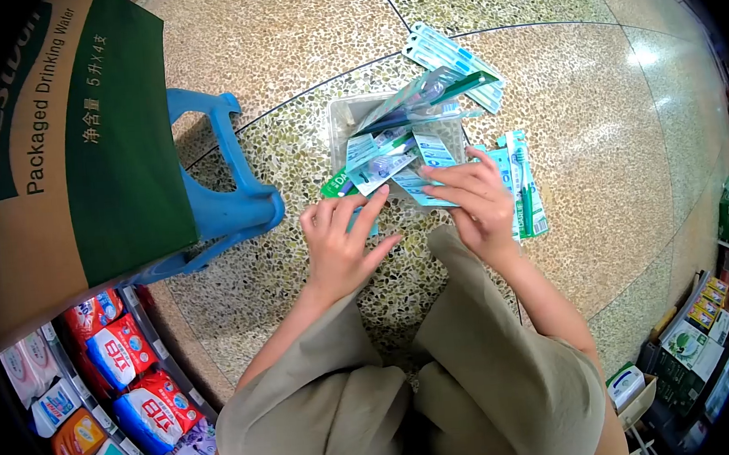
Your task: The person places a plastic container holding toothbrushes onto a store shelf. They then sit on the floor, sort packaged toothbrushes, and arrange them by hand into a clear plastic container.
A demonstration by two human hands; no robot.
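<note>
A clear plastic box [358, 105] stands on the speckled floor, holding several toothbrush packs that lean over its rim. My left hand [344, 237] is at the box's near left edge, fingers spread, fingertips by a white-and-blue pack [384, 171]. At the near right corner my right hand [477, 198] has its fingers bent over a light blue pack [433, 151]; its fingertips touch the pack, and the thumb is partly hidden. Beside the box on the right lie green-and-blue packs [524, 187]. Beyond it, more blue packs [454, 62] lie on the floor.
A large cardboard water carton [123, 160] sits on a blue plastic stool [240, 198] at the left. Below it, a shelf holds red and blue detergent bags [153, 411]. Boxed goods [694, 344] stand at the lower right. My knees are close to the box.
</note>
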